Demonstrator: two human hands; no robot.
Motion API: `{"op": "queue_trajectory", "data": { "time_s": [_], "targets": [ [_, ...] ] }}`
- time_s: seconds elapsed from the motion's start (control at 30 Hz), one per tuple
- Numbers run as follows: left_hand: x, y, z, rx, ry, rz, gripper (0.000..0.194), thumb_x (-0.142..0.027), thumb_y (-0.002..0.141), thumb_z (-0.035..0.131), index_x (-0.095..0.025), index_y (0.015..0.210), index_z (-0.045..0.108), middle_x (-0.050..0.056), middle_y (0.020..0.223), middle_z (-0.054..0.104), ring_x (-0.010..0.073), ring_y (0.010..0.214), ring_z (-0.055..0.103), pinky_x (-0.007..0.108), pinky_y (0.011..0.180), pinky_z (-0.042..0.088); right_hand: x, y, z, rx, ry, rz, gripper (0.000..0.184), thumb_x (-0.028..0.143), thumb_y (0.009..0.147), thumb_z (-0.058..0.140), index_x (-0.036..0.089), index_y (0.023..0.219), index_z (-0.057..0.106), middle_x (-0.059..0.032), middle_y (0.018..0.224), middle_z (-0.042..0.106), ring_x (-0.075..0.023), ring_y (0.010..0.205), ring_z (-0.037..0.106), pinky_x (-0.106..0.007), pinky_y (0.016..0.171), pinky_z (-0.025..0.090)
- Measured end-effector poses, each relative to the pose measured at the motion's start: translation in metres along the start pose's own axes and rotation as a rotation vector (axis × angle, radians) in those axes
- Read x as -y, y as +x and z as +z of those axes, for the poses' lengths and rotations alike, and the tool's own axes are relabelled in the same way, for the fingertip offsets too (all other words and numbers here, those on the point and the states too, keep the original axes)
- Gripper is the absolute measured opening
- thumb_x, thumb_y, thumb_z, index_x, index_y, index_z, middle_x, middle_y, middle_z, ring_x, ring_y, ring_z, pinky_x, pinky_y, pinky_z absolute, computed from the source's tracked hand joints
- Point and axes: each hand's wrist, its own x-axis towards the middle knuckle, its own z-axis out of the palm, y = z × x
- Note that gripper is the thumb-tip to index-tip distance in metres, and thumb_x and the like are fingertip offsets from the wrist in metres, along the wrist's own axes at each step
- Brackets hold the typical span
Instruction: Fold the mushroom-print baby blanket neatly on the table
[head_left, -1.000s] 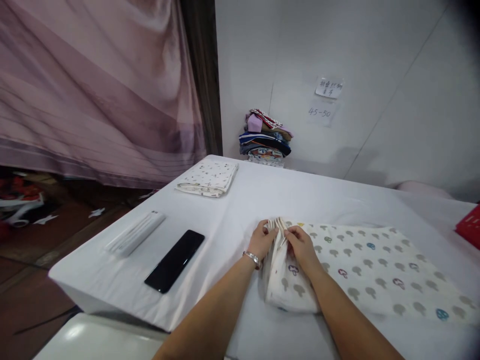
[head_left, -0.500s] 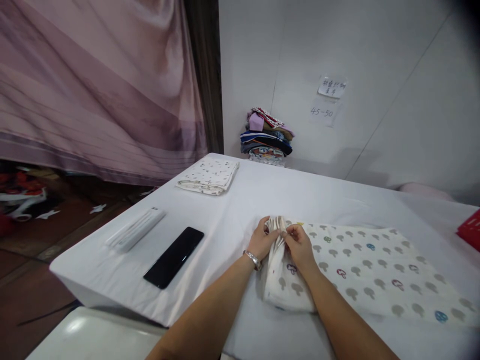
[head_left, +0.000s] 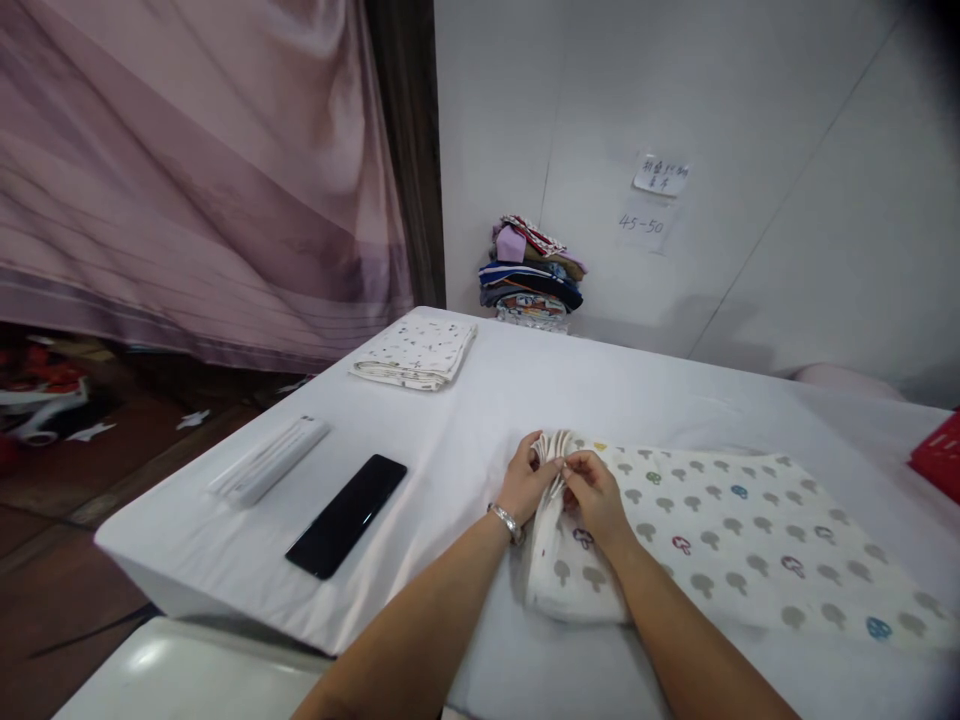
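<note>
A white cloth printed with grey and coloured mushrooms [head_left: 720, 540] lies flat on the white table [head_left: 570, 400], its left end gathered into pleats. My left hand [head_left: 526, 482], with a silver bracelet on the wrist, pinches the bunched pleats from the left. From the right, my right hand [head_left: 596, 500] grips the same bunched end, fingers closed. Both hands meet at the cloth's far left corner.
A black phone [head_left: 346, 516] and a white oblong box [head_left: 270, 461] lie at the table's left. A folded white cloth [head_left: 416, 354] sits at the far left corner, a stack of coloured clothes [head_left: 532, 275] against the wall, something red [head_left: 937, 456] at the right edge.
My hands have stayed on the pleated end, shifting only slightly; the fingers have drawn the folds a little closer together.
</note>
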Motion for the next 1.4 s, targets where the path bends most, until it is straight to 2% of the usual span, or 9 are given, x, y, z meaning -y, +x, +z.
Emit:
{"op": "queue_trajectory", "data": {
  "time_s": [0.13, 0.3, 0.5, 0.6, 0.77, 1.0, 1.1, 1.23, 1.4],
  "targets": [
    [0.002, 0.001, 0.002, 0.012, -0.104, -0.007, 0.052, -0.038, 0.074, 0.062, -0.019, 0.119, 0.047, -0.001, 0.078, 0.057, 0.0129, 0.07, 0.053, 0.026, 0.066, 0.043, 0.001, 0.0, -0.001, 0.005, 0.085, 0.062, 0.022, 0.041, 0.073, 0.06, 0.022, 0.076, 0.05, 0.0061, 0.05, 0.051, -0.012, 0.043, 0.049, -0.023, 0.041, 0.04],
    [0.007, 0.001, 0.002, 0.004, -0.098, 0.016, 0.049, -0.038, 0.076, 0.059, -0.019, 0.12, 0.047, -0.001, 0.076, 0.057, 0.0119, 0.068, 0.052, 0.025, 0.064, 0.042, -0.001, 0.0, -0.002, -0.005, 0.05, 0.103, 0.028, 0.043, 0.075, 0.059, 0.021, 0.064, 0.046, 0.0066, 0.04, 0.047, -0.0093, 0.034, 0.041, -0.021, 0.035, 0.031],
    [0.004, 0.001, 0.004, -0.003, -0.171, -0.021, 0.049, -0.036, 0.074, 0.061, -0.019, 0.118, 0.047, -0.003, 0.07, 0.056, 0.0108, 0.063, 0.052, 0.024, 0.061, 0.042, 0.001, -0.002, -0.004, -0.099, 0.075, 0.052, 0.026, 0.04, 0.074, 0.059, 0.021, 0.062, 0.047, 0.0065, 0.043, 0.046, -0.0098, 0.038, 0.042, -0.022, 0.037, 0.033],
    [0.001, -0.001, 0.005, -0.002, -0.199, -0.03, 0.047, -0.035, 0.073, 0.062, -0.019, 0.116, 0.049, -0.002, 0.071, 0.057, 0.0106, 0.062, 0.053, 0.024, 0.06, 0.042, 0.003, -0.003, -0.002, -0.144, 0.006, 0.019, 0.026, 0.038, 0.074, 0.058, 0.021, 0.059, 0.045, 0.0066, 0.042, 0.044, -0.0095, 0.038, 0.041, -0.022, 0.038, 0.031],
    [-0.002, -0.004, 0.004, 0.013, -0.15, 0.037, 0.051, -0.032, 0.072, 0.063, -0.019, 0.119, 0.047, -0.001, 0.077, 0.061, 0.0125, 0.07, 0.056, 0.025, 0.066, 0.044, 0.004, -0.005, 0.004, -0.069, -0.078, 0.007, 0.026, 0.038, 0.075, 0.056, 0.021, 0.059, 0.044, 0.0074, 0.041, 0.041, -0.0088, 0.037, 0.038, -0.022, 0.037, 0.028],
    [-0.003, -0.004, 0.003, 0.011, -0.134, 0.056, 0.049, -0.032, 0.072, 0.063, -0.019, 0.117, 0.047, -0.001, 0.08, 0.06, 0.0131, 0.073, 0.056, 0.026, 0.07, 0.044, 0.004, -0.005, 0.0, 0.011, 0.022, 0.04, 0.021, 0.04, 0.076, 0.057, 0.02, 0.071, 0.052, 0.0067, 0.042, 0.046, -0.0088, 0.037, 0.04, -0.02, 0.037, 0.029],
    [-0.004, -0.004, 0.003, 0.007, -0.104, 0.05, 0.049, -0.03, 0.072, 0.062, -0.018, 0.117, 0.048, -0.001, 0.077, 0.06, 0.0127, 0.071, 0.056, 0.026, 0.069, 0.044, 0.004, -0.004, 0.0, 0.037, 0.035, 0.046, 0.027, 0.043, 0.077, 0.058, 0.02, 0.068, 0.051, 0.0061, 0.041, 0.046, -0.0079, 0.037, 0.039, -0.02, 0.037, 0.028],
    [-0.004, -0.003, 0.003, 0.014, -0.131, 0.027, 0.05, -0.028, 0.071, 0.062, -0.018, 0.118, 0.047, -0.001, 0.08, 0.061, 0.0133, 0.073, 0.057, 0.026, 0.069, 0.044, 0.0, -0.001, 0.001, 0.009, 0.02, 0.076, 0.033, 0.048, 0.074, 0.063, 0.019, 0.065, 0.048, 0.0075, 0.039, 0.043, -0.0064, 0.035, 0.037, -0.018, 0.035, 0.025],
    [-0.003, -0.003, 0.002, 0.051, -0.229, -0.015, 0.055, -0.036, 0.07, 0.065, -0.019, 0.118, 0.047, 0.0, 0.081, 0.061, 0.0141, 0.074, 0.057, 0.026, 0.068, 0.045, -0.006, 0.002, -0.003, 0.055, 0.074, 0.13, 0.034, 0.048, 0.069, 0.067, 0.019, 0.067, 0.049, 0.0081, 0.043, 0.044, -0.0062, 0.035, 0.038, -0.018, 0.034, 0.025]
  ]
}}
